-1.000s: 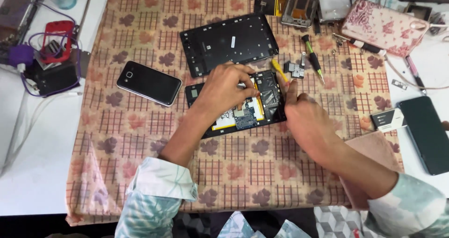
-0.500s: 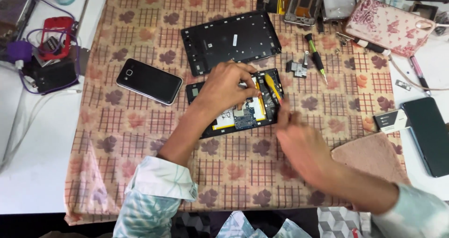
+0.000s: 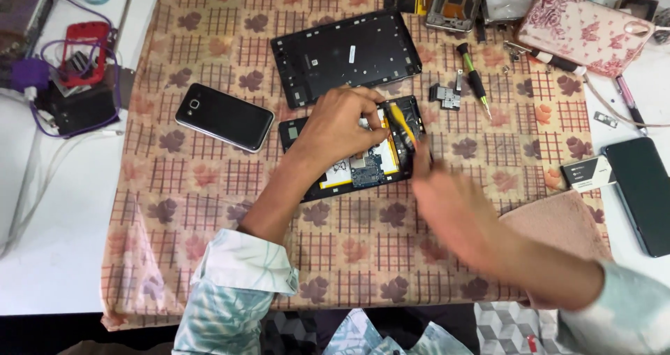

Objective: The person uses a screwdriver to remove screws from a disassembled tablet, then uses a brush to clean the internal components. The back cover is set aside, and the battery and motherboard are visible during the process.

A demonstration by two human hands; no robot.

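Note:
An opened black phone (image 3: pixel 363 170) lies in the middle of the patterned cloth, its circuit board and yellow-edged battery showing. My left hand (image 3: pixel 342 123) rests on its upper part with the fingers curled and pinched against it. Blurred by motion, my right hand (image 3: pixel 447 201) is at the phone's right end. It grips a yellow-handled tool (image 3: pixel 403 123) whose tip points over the phone's top right corner.
A black back frame (image 3: pixel 345 55) lies just behind the phone, a whole black smartphone (image 3: pixel 223 116) to its left. A green-handled screwdriver (image 3: pixel 474 79), a small grey part (image 3: pixel 445 95), a floral pouch (image 3: pixel 583 30), a pink cloth (image 3: pixel 558 222) and another dark phone (image 3: pixel 642 191) are at right.
My right hand has drawn back toward me and down from the phone's top right corner, taking the yellow tool with it. My left hand stays on the phone.

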